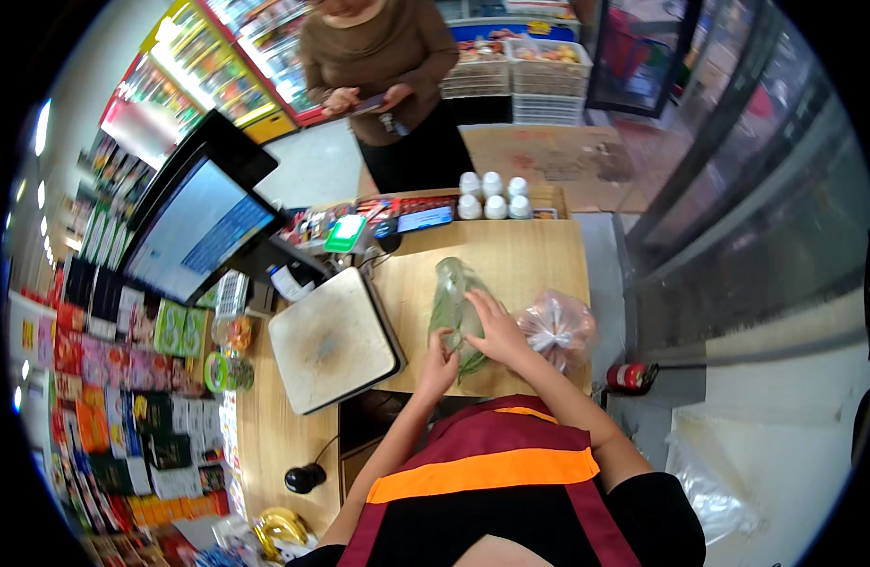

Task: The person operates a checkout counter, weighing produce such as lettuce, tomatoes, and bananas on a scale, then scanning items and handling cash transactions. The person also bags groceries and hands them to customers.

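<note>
A clear plastic bag of green leafy vegetables (445, 301) lies on the light wooden counter (548, 244). My left hand (441, 365) is at the bag's near left part, thumb and fingertips close together at the plastic; whether they pinch it is not plain. Across the bag's right side rests my right hand (499, 329), its fingers spread over it. Just right of that hand sits a knotted, pinkish translucent plastic bag (559, 329) with its contents unclear. The flat-topped weighing scale (332, 340) stands to the left, with nothing on its plate.
A monitor (201, 230) stands at the left behind the scale. White-capped bottles (493, 195) and a phone (425, 219) line the far edge. Beyond the counter a person (382, 78) holds a phone. A black scanner-like device (305, 478) sits near left; a fire extinguisher (630, 377) is at right.
</note>
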`<action>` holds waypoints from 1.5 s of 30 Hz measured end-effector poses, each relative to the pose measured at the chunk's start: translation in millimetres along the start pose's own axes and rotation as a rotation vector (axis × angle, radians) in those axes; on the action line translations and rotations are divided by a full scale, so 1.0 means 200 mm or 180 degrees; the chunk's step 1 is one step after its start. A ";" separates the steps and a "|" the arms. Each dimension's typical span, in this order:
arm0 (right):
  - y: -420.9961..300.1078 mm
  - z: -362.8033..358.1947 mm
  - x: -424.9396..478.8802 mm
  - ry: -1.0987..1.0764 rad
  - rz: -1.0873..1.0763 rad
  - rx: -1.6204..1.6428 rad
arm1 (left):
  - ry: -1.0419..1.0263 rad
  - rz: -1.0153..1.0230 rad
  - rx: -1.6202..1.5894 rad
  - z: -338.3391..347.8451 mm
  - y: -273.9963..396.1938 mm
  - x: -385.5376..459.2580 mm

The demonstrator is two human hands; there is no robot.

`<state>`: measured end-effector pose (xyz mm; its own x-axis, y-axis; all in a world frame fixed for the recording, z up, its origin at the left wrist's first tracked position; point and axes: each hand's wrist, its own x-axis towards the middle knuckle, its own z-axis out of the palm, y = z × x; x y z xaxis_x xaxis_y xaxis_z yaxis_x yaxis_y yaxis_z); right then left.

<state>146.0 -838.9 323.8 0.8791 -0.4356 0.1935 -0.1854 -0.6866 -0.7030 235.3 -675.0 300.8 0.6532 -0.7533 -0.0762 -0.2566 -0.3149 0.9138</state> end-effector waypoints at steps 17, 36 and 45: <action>-0.08 0.00 0.04 -0.0355 -0.1023 -0.0418 | 0.0476 0.0094 0.2275 -0.08 -0.11 -0.32; 0.14 0.18 -0.05 -0.1081 -0.0042 0.0435 | 0.0172 -0.2025 -0.0176 -0.16 -0.24 -0.35; 0.55 0.89 0.12 -0.1700 0.3784 0.3758 | 0.1111 -0.1330 -0.3516 -0.13 -0.27 -0.28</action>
<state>224.6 -821.1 129.0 0.5953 0.0458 -0.8022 -0.5997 0.6898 -0.4056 232.2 -600.6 265.9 0.7393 -0.4639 -0.4881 0.6474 0.2903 0.7047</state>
